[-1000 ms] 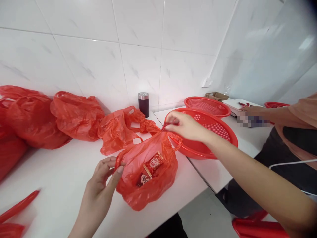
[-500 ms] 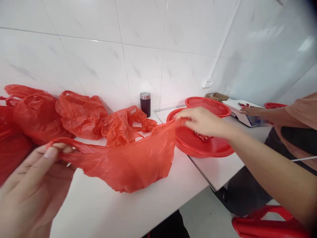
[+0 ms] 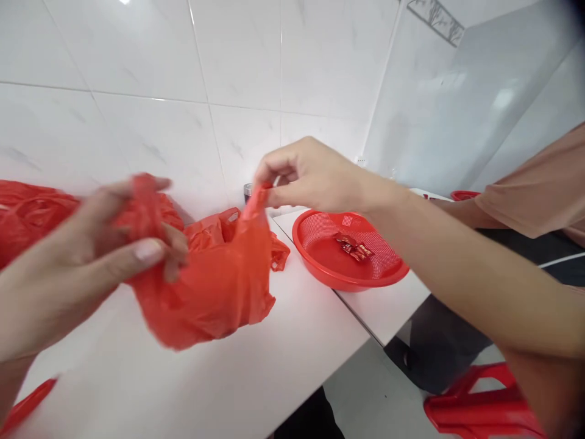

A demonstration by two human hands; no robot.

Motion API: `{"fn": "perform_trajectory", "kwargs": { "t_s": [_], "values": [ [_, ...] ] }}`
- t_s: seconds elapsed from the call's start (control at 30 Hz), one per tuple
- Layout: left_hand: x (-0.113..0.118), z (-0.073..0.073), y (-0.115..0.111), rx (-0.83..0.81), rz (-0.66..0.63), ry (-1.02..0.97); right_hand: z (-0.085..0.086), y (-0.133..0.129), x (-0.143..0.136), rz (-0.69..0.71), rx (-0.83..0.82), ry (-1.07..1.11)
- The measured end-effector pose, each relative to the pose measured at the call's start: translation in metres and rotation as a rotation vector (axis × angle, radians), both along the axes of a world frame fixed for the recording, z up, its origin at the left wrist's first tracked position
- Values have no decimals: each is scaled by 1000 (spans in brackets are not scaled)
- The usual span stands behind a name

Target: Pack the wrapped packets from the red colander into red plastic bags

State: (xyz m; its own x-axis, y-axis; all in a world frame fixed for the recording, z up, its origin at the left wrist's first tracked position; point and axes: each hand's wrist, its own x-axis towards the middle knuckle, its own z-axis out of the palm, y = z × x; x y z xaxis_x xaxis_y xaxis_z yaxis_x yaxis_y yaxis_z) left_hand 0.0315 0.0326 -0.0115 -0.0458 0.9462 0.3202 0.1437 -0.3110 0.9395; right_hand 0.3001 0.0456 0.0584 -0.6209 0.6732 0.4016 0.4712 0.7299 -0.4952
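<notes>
A red plastic bag (image 3: 205,296) hangs by its two handles over the white table (image 3: 237,378). My left hand (image 3: 114,244) is closed on the left handle, its fingers slightly blurred. The right handle is pinched in my right hand (image 3: 297,177), which is raised higher. The bag's lower part bulges, and its contents are hidden. Behind it lie other red bags (image 3: 214,228). To the right, a red plastic basket (image 3: 338,280) holds several small red wrapped packets (image 3: 354,249).
A dark cup with a metallic lid (image 3: 247,190) stands by the wall, mostly hidden. At the right is another person's sleeve (image 3: 530,183). Below it stands a red stool (image 3: 484,405). A red object (image 3: 30,402) lies at the table's lower left.
My hands have come closer together and risen, and the bag's handles now stand more upright. The view has shifted. The other person's forearm is now mostly hidden behind my right arm.
</notes>
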Motion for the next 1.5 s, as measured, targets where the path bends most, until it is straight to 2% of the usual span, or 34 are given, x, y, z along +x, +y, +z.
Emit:
{"fn": "perform_trajectory", "kwargs": {
  "t_s": [0.1, 0.17, 0.23, 0.3, 0.4, 0.47, 0.53, 0.63, 0.7, 0.77, 0.87, 0.93, 1.0, 1.13, 1.23, 1.33, 1.5],
  "values": [
    [16, -1, 6, -224, -308, 241, -8, -2, -35, 167, -13, 90],
    [23, -3, 5, -263, -372, 266, -17, -1, -53, 272, -39, 159],
    [26, -5, 4, -319, -332, 197, -27, 2, -61, 320, -69, 266],
    [27, -7, 3, -410, -241, 100, -40, 8, -60, 290, -129, 326],
    [25, -13, 3, -506, -166, 32, -64, 16, -49, 224, -269, 240],
    [24, -19, 2, -543, -183, 22, -76, 14, -44, 220, -276, 230],
    [22, -25, 1, -545, -255, 32, -82, 2, -43, 193, -174, 331],
    [17, -28, -2, -472, -439, 65, -79, -25, -47, 197, -86, 478],
    [11, -27, -3, -380, -541, 90, -76, -40, -51, 312, -152, 501],
    [6, -25, -4, -288, -574, 165, -77, -43, -55, 382, -213, 548],
    [1, -26, -6, -254, -521, 413, -93, -28, -66, 242, -210, 648],
    [3, -30, -8, -253, -480, 564, -111, -11, -76, 144, -261, 584],
    [7, -37, -10, -162, -393, 676, -131, 4, -86, 107, -358, 498],
    [13, -58, -11, 227, -54, 862, -160, 20, -95, 193, -591, 553],
    [11, -73, -10, 438, 49, 928, -167, 20, -91, 350, -755, 624],
    [4, -82, -9, 487, 47, 925, -168, 15, -86, 384, -806, 595],
    [-13, -93, -16, 435, -191, 955, -178, 1, -79, 142, -541, 483]
  ]
}}
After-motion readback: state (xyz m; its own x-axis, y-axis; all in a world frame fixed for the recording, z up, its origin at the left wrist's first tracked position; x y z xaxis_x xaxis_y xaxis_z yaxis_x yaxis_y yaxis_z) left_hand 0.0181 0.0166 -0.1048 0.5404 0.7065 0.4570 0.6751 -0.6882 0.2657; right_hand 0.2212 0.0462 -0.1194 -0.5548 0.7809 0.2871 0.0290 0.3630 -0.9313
